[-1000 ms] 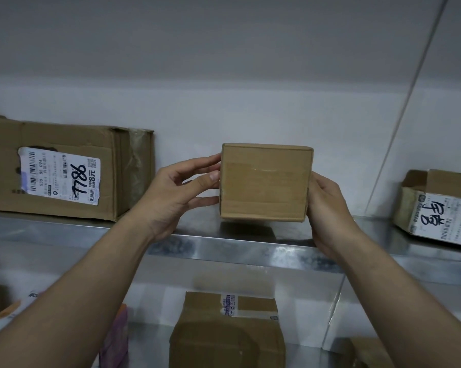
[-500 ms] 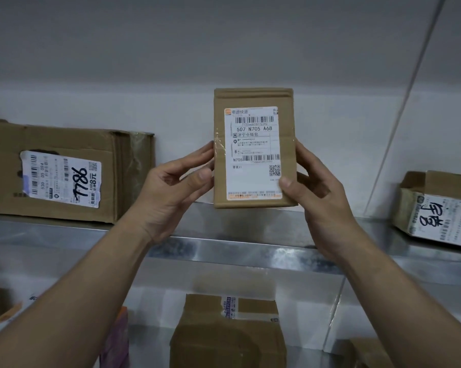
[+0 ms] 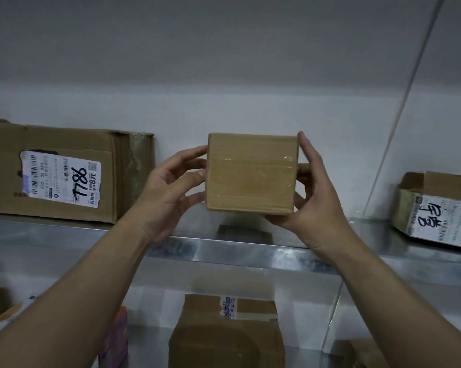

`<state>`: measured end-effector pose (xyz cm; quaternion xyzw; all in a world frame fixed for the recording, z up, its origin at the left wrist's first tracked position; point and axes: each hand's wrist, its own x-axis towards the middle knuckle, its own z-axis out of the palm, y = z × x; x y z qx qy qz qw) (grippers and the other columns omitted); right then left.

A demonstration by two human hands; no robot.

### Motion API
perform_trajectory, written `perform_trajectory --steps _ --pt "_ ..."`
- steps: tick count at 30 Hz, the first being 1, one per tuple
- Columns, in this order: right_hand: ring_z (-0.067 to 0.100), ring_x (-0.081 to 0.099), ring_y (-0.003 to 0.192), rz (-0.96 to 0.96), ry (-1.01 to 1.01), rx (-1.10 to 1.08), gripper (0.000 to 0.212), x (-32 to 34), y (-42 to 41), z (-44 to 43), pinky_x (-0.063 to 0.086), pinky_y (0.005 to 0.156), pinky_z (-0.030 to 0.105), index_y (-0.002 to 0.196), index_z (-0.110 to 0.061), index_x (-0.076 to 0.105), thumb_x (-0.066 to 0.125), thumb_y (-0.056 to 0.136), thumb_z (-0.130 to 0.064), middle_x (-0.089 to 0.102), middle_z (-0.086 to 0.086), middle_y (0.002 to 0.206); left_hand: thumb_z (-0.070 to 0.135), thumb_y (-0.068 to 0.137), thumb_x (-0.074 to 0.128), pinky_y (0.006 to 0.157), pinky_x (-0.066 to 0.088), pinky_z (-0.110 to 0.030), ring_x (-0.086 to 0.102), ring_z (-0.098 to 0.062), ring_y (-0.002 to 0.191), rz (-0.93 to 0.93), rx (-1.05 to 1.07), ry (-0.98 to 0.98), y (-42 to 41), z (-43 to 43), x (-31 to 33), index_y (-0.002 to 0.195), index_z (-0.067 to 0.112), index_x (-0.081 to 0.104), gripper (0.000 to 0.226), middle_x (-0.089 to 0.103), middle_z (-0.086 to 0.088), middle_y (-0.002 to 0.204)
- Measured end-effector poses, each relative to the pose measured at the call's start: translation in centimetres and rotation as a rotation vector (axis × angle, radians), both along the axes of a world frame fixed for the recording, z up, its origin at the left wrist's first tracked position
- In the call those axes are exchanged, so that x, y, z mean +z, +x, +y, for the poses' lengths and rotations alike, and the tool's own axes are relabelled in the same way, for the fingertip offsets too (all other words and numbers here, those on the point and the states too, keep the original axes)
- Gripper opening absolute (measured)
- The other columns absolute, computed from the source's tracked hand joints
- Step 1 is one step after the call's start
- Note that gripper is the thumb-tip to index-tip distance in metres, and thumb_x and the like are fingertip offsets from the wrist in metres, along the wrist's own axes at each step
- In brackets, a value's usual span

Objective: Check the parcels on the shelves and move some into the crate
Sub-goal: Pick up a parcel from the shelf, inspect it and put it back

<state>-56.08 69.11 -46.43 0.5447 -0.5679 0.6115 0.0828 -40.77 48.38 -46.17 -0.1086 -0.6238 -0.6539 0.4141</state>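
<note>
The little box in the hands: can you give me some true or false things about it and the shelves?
1. Both the left hand and the right hand hold the small box. True.
2. The small box shows a white label to the camera. False: a plain brown taped side faces it.
3. The big box on the left wears a white label with black handwriting. True.
4. No parcel sits lower down. False: a brown parcel sits on the lower shelf.
</note>
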Motion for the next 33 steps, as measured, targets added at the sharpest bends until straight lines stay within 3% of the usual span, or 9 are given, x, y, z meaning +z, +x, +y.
perform_trajectory --steps 8,11,14,16,19,23,27,29,33 --pt "0.013 0.053 0.134 0.025 -0.035 -0.003 0.123 -0.3 -0.7 -0.3 0.058 0.104 0.052 0.152 -0.042 0.039 0.105 0.053 -0.014 0.042 0.006 0.147 0.011 0.086 0.074 0.087 0.06 -0.032 0.072 -0.017 0.113 0.01 0.032 -0.053 -0.2 0.0 -0.2 0.116 0.018 0.079 0.032 0.076 -0.004 0.121" --pt "0.018 0.056 0.135 -0.02 -0.063 0.014 0.119 -0.3 -0.7 -0.3 0.061 0.101 0.046 0.15 -0.034 0.038 0.106 0.053 -0.026 0.046 0.004 0.15 0.026 0.081 0.085 0.106 0.055 -0.041 0.067 -0.017 0.126 0.01 0.12 -0.099 -0.4 -0.2 -0.2 0.131 0.018 0.071 0.052 0.074 -0.002 0.131" --pt "0.017 0.065 0.128 -0.131 -0.13 0.06 0.097 0.1 -0.1 0.1 0.06 0.099 0.033 0.147 -0.023 0.046 0.1 0.067 -0.027 0.063 0.002 0.142 0.063 0.056 0.097 0.116 0.044 -0.041 0.053 -0.015 0.143 -0.068 0.172 -0.127 -0.3 -0.7 -0.1 0.144 0.036 0.061 0.099 0.063 0.0 0.148" --pt "0.022 0.071 0.122 -0.255 -0.112 0.189 0.073 0.5 0.6 0.3 0.06 0.102 0.044 0.139 -0.021 0.06 0.091 0.073 -0.033 0.074 0.004 0.132 0.06 0.054 0.099 0.117 0.046 -0.041 0.054 -0.015 0.142 -0.127 0.133 -0.218 -0.5 -0.5 -0.1 0.149 0.032 0.054 0.109 0.063 0.001 0.147" --pt "0.024 0.074 0.118 -0.364 -0.008 0.316 0.048 0.8 1.0 0.4 0.062 0.098 0.044 0.126 -0.03 0.068 0.079 0.08 -0.035 0.077 0.001 0.127 0.041 0.065 0.092 0.111 0.053 -0.032 0.059 -0.009 0.135 -0.199 0.117 -0.36 -0.8 0.5 0.0 0.148 0.034 0.046 0.095 0.067 0.012 0.142" --pt "0.032 0.073 0.118 -0.481 0.142 0.33 0.056 1.0 0.6 -0.1 0.063 0.094 0.046 0.128 -0.036 0.068 0.087 0.078 -0.051 0.076 0.005 0.129 0.044 0.073 0.084 0.111 0.052 -0.043 0.061 -0.016 0.135 -0.162 0.113 -0.251 -0.6 0.5 0.2 0.151 0.046 0.037 0.091 0.067 0.013 0.14" --pt "0.03 0.075 0.115 -0.531 0.184 0.27 0.072 1.1 -0.3 -0.7 0.063 0.091 0.044 0.115 -0.037 0.08 0.093 0.054 -0.071 0.077 0.011 0.122 0.043 0.067 0.084 0.108 0.054 -0.047 0.064 -0.023 0.132 -0.106 0.131 -0.131 -0.6 0.4 -0.1 0.148 0.04 0.038 0.093 0.071 0.008 0.135" --pt "0.025 0.075 0.114 -0.548 0.122 0.221 0.064 1.2 -0.6 -0.6 0.062 0.097 0.045 0.115 -0.037 0.08 0.084 0.06 -0.069 0.078 0.005 0.121 0.043 0.065 0.081 0.102 0.057 -0.041 0.067 -0.021 0.127 -0.118 0.113 -0.095 -0.6 0.3 0.1 0.15 0.045 0.034 0.097 0.071 0.011 0.133" --pt "0.016 0.071 0.122 -0.464 0.06 0.155 0.069 0.8 -1.0 -0.5 0.054 0.106 0.042 0.146 -0.032 0.054 0.076 0.082 -0.047 0.075 -0.006 0.131 0.04 0.067 0.078 0.105 0.055 -0.045 0.067 -0.019 0.126 -0.247 0.027 -0.149 -0.5 0.3 0.4 0.15 0.061 0.032 0.097 0.066 0.013 0.141"
